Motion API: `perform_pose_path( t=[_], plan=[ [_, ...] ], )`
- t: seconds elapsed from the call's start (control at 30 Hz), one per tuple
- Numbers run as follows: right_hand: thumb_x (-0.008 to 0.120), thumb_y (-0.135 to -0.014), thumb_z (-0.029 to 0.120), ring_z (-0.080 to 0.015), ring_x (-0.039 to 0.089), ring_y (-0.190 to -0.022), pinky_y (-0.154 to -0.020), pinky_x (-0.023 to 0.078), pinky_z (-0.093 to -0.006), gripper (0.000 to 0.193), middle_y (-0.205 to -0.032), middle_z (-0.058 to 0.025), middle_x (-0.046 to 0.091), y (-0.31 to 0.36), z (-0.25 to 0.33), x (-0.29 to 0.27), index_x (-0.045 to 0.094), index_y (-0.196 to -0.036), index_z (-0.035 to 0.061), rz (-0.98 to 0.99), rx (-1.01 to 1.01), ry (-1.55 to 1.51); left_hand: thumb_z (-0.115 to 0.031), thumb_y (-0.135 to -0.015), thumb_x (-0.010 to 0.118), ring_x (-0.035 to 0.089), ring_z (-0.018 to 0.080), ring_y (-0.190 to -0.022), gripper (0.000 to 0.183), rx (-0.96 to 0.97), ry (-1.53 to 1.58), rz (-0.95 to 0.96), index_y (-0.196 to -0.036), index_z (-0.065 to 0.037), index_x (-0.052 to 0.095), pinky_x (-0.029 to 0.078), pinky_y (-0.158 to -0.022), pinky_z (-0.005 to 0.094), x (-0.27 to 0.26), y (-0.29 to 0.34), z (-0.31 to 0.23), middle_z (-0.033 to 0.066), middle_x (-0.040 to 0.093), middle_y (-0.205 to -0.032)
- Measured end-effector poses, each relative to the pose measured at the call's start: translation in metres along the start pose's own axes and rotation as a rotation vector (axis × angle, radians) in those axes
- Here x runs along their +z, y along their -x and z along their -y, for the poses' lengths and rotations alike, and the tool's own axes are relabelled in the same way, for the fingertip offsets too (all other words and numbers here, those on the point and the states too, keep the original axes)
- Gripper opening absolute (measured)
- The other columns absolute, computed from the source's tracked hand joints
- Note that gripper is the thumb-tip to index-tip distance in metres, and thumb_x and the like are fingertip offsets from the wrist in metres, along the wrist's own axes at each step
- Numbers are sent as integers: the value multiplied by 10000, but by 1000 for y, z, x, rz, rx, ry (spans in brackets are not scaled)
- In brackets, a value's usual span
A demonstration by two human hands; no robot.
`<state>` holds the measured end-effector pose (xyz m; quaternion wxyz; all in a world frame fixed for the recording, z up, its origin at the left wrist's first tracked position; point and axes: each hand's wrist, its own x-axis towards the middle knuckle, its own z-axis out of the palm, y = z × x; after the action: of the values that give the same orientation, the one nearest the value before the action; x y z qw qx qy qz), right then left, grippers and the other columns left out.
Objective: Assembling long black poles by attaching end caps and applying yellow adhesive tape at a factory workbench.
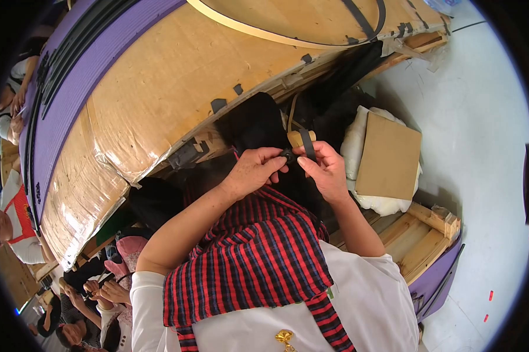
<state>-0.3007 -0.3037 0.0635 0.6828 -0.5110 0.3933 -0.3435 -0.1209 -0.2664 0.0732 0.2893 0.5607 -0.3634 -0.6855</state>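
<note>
My left hand [254, 171] is closed in a pinch, its thumb and fingertips on a small black piece [288, 156] of a kind I cannot make out. Close beside it, my right hand [327, 173] holds a flat black strip [307, 144] between thumb and fingers. The two hands almost meet at the black piece, over my lap. Just beyond the right fingertips is a pale tan piece [295, 139], partly behind the strip. My fingers hide much of the black piece. A red and black striped apron [247, 264] covers my front.
A tan-topped worktable [159, 88] runs across the far left, with a large curved band [264, 39] on it. To the right, a brown board [388, 155] rests on a white wrapped bundle, near a wooden pallet [419, 240]. Other people work at the left rim.
</note>
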Motion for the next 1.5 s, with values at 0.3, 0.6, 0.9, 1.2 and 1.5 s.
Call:
perform_pose_path(
  t=[0.3,0.6,0.9,1.2,1.5],
  plan=[
    [545,-846,137,-59,497,-639,-532,398,-174,137,-796,-43,585,7,1,-6,540,-930,30,-91,81,-6,-238,-866,506,527,59,-613,298,1,26,-3,-1045,-6,562,426,-542,182,-2,-1,1,30,609,-808],
    [496,-881,161,-28,430,-482,-441,333,-154,150,-585,10,513,23,18,-4,574,-916,38,141,188,72,-460,-901,345,530,84,-618,520,-55,85,-24,-1015,0,561,438,-558,203,-6,0,-3,40,600,-799],
    [519,-857,93,-33,448,-532,-479,346,-173,113,-617,17,495,15,17,7,581,-888,3,127,206,93,-530,-882,326,524,79,-618,585,11,62,-7,-942,-6,579,438,-554,204,-6,1,-1,30,587,-782],
    [521,-859,103,-41,445,-533,-489,355,-181,137,-644,7,502,15,11,7,589,-910,-5,141,175,100,-519,-865,396,514,73,-594,530,31,56,5,-845,-25,588,425,-547,204,-3,2,-1,13,577,-750],
    [524,-858,117,-42,447,-537,-493,359,-180,145,-637,10,505,12,10,8,591,-907,-2,139,182,123,-450,-874,439,513,68,-579,458,8,9,-34,-847,-20,596,420,-522,198,0,-2,0,15,583,-746]
  ],
)
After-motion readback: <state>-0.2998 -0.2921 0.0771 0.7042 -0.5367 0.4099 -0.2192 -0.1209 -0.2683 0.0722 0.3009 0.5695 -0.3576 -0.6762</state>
